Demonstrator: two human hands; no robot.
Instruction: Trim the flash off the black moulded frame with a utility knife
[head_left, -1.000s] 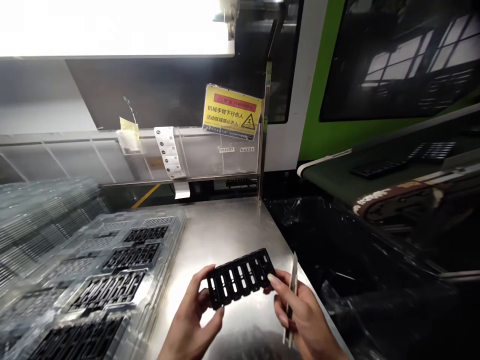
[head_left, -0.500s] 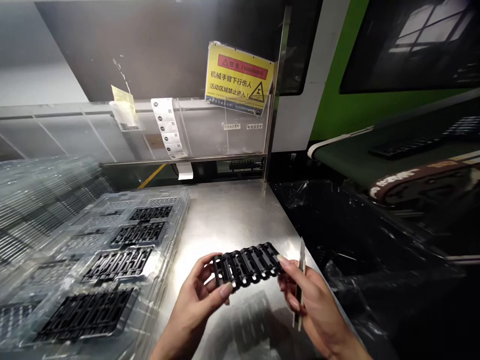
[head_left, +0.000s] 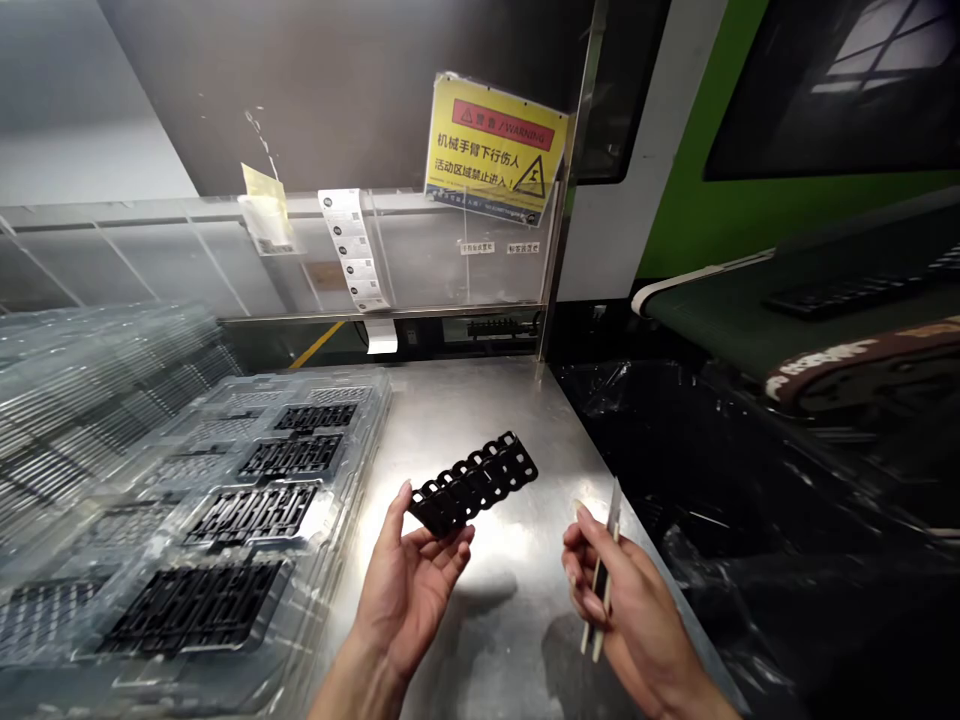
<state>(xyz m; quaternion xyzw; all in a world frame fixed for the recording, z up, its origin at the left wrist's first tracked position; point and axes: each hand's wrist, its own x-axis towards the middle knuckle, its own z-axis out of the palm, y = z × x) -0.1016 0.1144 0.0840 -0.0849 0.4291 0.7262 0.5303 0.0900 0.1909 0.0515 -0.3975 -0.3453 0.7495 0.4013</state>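
My left hand holds a black slotted plastic part by its near end, raised and tilted above the steel table. A little to the right, my right hand is closed around thin metal tweezers that point up and away. The right hand no longer touches the part. On the left lies a clear blister tray with several similar black parts seated in its pockets.
Stacks of clear trays fill the far left. A clear guard panel with a yellow warning sign stands behind the table. A black plastic-lined bin sits to the right, below a green conveyor belt.
My right hand let go of the black part and drew back with the tweezers. My left hand alone lifted the part and tipped it flatter. The camera tilted down.
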